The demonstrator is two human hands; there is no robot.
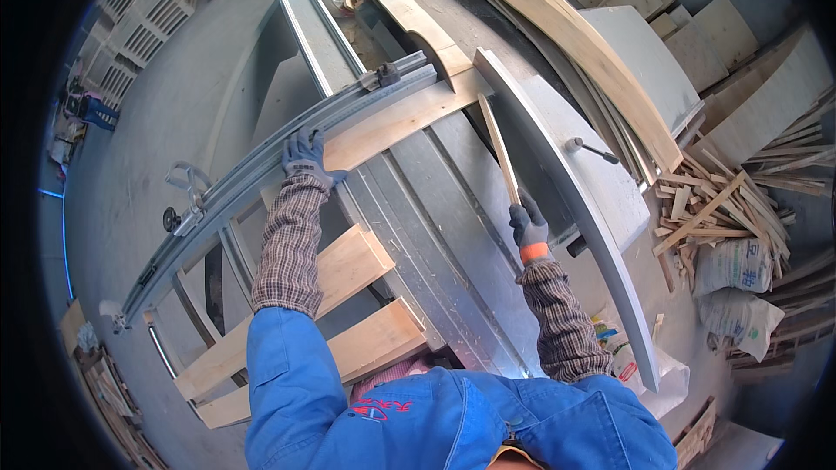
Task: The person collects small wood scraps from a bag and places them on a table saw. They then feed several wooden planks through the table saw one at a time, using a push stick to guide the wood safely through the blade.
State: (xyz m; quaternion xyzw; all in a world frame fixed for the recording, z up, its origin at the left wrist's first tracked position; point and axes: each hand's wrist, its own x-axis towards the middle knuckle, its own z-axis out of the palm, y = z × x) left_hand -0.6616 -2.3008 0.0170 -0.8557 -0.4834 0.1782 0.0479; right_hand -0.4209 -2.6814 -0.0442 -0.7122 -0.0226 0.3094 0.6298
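- Pale stacked pallets (139, 13) stand at the far left.
- Two boards (344, 276) lie side by side at the near left, across the frame of the machine.
- The gloved left hand (304, 157) rests on the metal fence (396, 91), fingers loosely bent, thumb apart, beside the left end of the wide plank (392, 128); whether it grips anything, I cannot tell.
- That plank lies along the fence's near side.
- The metal table (444, 200) spreads nearer, dusted with chips.
- The thin wooden strip (497, 144) points away over the table's right part, its near end in the right hand (529, 224), whose gloved fingers are closed around it.
- Right of it runs a long grey rail (579, 200).
- Offcuts (723, 209) are heaped at the right.
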